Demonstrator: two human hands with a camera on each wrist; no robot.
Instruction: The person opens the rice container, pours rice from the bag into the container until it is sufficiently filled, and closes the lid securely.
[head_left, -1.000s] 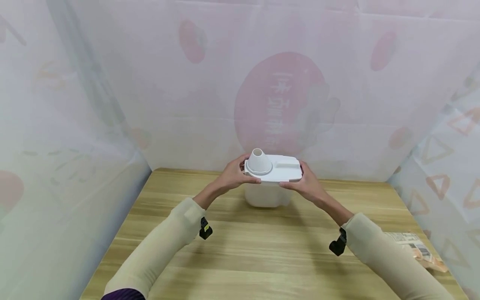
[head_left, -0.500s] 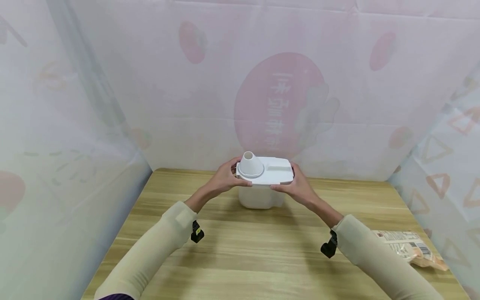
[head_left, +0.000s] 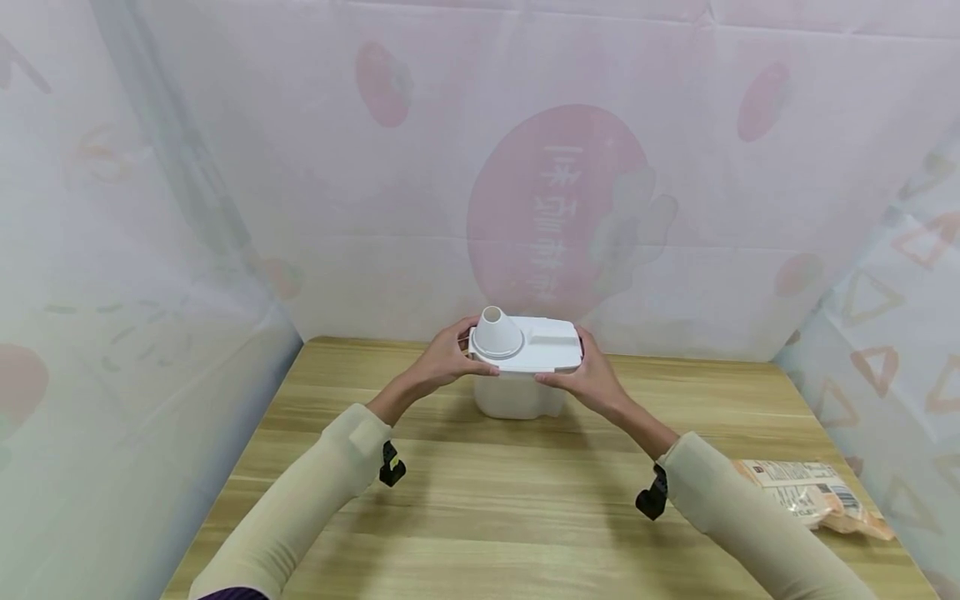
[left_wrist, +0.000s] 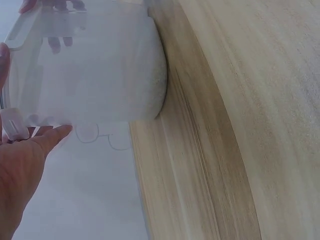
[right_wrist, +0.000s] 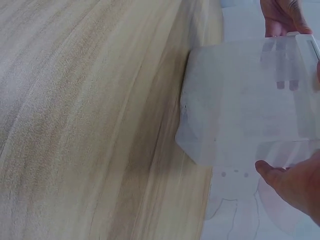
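A translucent white container [head_left: 517, 398] stands at the back of the wooden table [head_left: 480, 500], close to the backdrop. On it sits a white lid [head_left: 536, 350] with a cone-shaped spout at its left end. My left hand [head_left: 442, 360] grips the lid's left end by the spout. My right hand [head_left: 581, 379] grips the right end. In the left wrist view the container [left_wrist: 90, 65] lies against the palm of my left hand [left_wrist: 25, 160]. The right wrist view shows the container [right_wrist: 245, 110] above my right hand [right_wrist: 295, 185].
A printed plastic bag [head_left: 813, 496] lies at the table's right edge, near my right forearm. Pale printed sheeting [head_left: 562, 192] closes the table in at the back and on both sides.
Both hands and the lidded container have shifted a little to the left along the back of the table. The grip on the lid looks the same.
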